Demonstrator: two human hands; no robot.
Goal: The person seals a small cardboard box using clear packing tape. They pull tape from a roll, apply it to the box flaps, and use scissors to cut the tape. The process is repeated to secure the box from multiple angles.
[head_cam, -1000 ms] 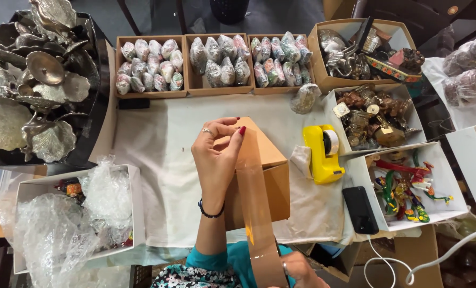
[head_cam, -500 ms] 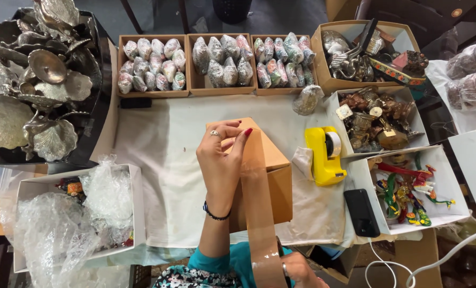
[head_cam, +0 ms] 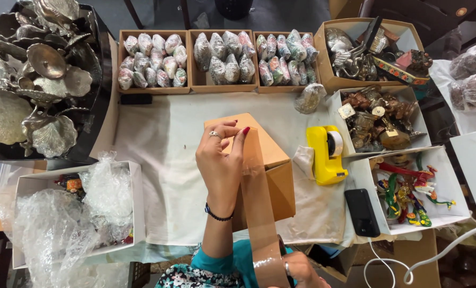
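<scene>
Box taping approx midway, judging by the layout: brown cardboard box [head_cam: 264, 160] sits closed at frame centre on the cloth-covered table [head_cam: 158, 154]. Left hand [head_cam: 219, 165] pinches the free end of the clear tape strip [head_cam: 259, 213] against the box top. Right hand [head_cam: 302, 269], bottom edge, grips the roll end; strip is stretched but not pressed down or cut. Yellow tape dispenser [head_cam: 326, 154] lies unused to the right. Vs 1 s ago: left hand lower, closer to box top; strip more taut.

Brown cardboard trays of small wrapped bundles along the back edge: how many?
3, side by side at the table's far edge: left tray, middle tray, right tray. Each is packed with wrapped bundles. None looks hidden; the larger box further right holds metalware.
</scene>
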